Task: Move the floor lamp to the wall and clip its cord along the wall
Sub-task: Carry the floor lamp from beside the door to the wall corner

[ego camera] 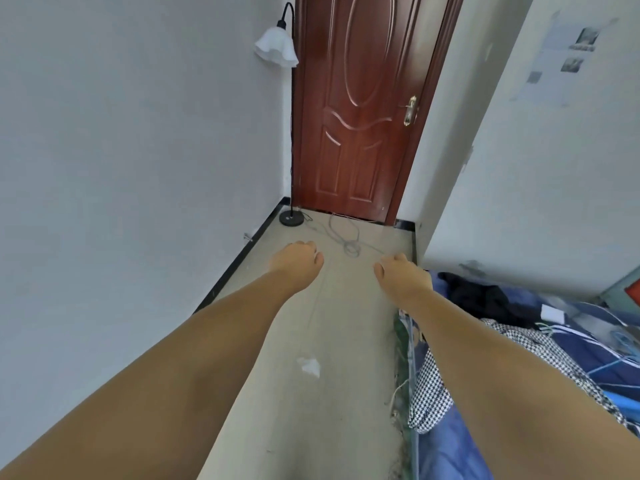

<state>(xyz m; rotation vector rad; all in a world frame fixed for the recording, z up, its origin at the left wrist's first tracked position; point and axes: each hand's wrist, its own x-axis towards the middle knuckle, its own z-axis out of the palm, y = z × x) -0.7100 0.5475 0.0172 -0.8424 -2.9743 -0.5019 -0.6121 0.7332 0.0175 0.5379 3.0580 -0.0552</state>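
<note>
The floor lamp stands in the far left corner beside the door, with a thin black pole (292, 133), a white frilled shade (277, 48) and a round black base (291, 218). Its thin grey cord (349, 245) lies in loose loops on the floor in front of the door. One strand runs from the loops to my right hand (403, 275), whose fingers are curled around it. My left hand (298, 263) is also closed, and a faint strand trails from it down across the floor. Both arms reach forward, the hands about a hand's width apart.
A dark red door (363, 109) closes off the corridor's end. The white left wall (138, 150) has a black skirting (239, 261) with a small grey fitting (248, 237) just above it. A bed with blue bedding and clothes (519, 341) lines the right. A white scrap (309, 366) lies on the floor.
</note>
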